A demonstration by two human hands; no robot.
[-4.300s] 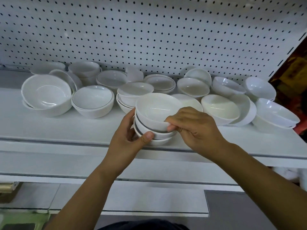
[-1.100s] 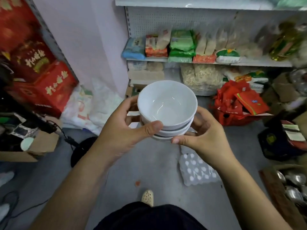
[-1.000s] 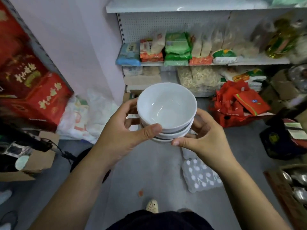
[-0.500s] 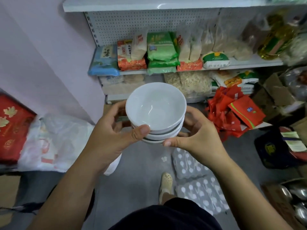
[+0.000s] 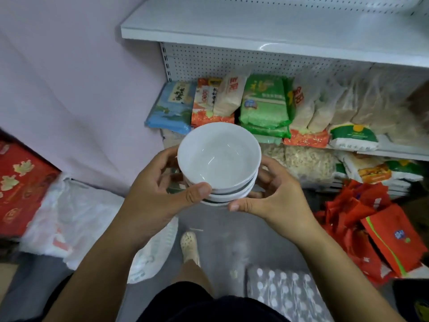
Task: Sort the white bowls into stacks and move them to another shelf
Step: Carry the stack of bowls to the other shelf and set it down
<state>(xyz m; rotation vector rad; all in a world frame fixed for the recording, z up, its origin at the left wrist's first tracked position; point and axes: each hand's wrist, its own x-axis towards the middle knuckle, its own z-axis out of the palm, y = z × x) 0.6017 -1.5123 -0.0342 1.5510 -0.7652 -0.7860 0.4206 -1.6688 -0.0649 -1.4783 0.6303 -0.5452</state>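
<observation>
A storeroom aisle: pale wall at left, grey floor (image 5: 222, 240) below, pegboard shelving ahead. The left hand (image 5: 160, 196) grips the stack of white bowls (image 5: 219, 159) from its left side, thumb pressed on the near wall and fingers curled round the far side. The right hand (image 5: 276, 201) cups the right side and base, thumb at the lowest rim. The stack, with at least three rims showing, stands upright with mouths up, held in the air between the two hands. Beyond and just above it sits a lower shelf packed with food packets (image 5: 264, 105); higher still, ahead and slightly right, is the upper white shelf (image 5: 255, 26). If that is the target, the move is up and forward — both hands equally near.
</observation>
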